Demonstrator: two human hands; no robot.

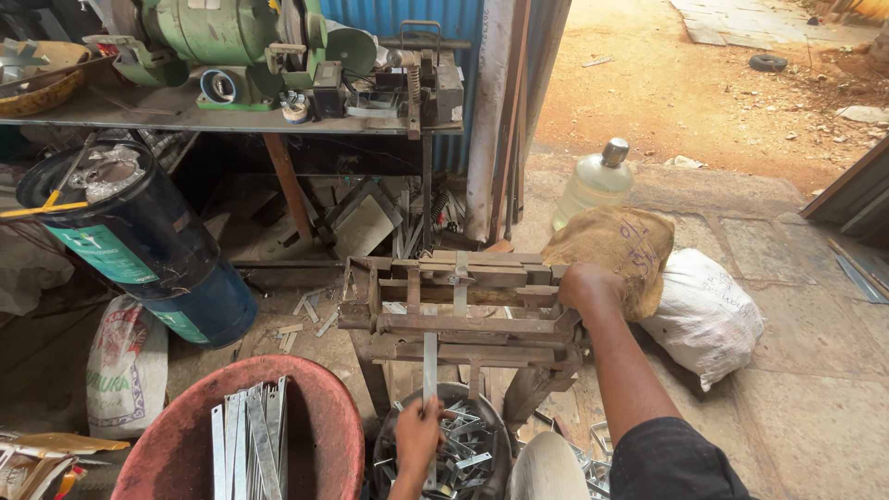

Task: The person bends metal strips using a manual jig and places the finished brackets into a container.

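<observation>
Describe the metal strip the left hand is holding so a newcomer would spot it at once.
Start at the rusty bending jig at centre. One flat metal strip hangs upright from it, gripped below by the left hand. Unlike the bent pieces in the dark pan beneath, it is straight.

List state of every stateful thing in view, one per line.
left hand: gripping metal strip, strip upright in the rusty bending jig
right hand: resting on the jig's right end
red tub: holds flat strips
dark pan: full of bent pieces
plastic bottle: capped, upright
blue drum: open-topped

Two sacks [704,315], one drum [148,245]
</observation>
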